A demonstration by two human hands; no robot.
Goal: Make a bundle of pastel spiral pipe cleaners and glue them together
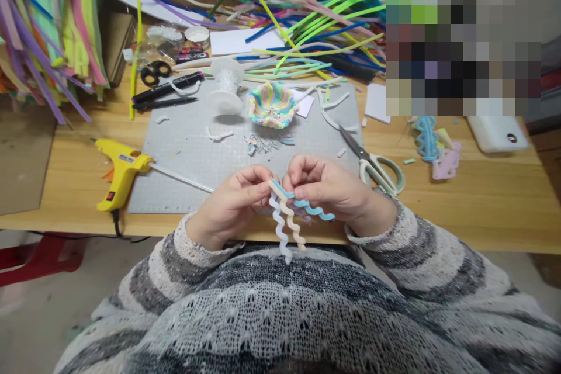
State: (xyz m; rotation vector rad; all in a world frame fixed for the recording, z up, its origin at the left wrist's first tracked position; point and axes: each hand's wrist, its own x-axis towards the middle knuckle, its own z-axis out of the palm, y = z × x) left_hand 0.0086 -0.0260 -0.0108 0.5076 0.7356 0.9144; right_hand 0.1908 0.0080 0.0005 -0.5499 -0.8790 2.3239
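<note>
As the head view looks down, fingers of your left hand (pixel 239 196) and right hand (pixel 322 184) pinch one fuzzy-stem piece (pixel 279 189) over the tabletop (pixel 438 210)'s near edge, four coils (pixel 280 228) trailing. Beyond sit one striped bowl shape (pixel 272 105), one spool (pixel 225 85), two black pens (pixel 162 90); leftward, one yellow glue gun (pixel 120 172).

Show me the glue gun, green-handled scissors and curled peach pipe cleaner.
Glue gun (pixel 121 169), head view: upper grip.
Green-handled scissors (pixel 364 156), head view: near the pivot.
Curled peach pipe cleaner (pixel 290 221), head view: middle coil.
</note>
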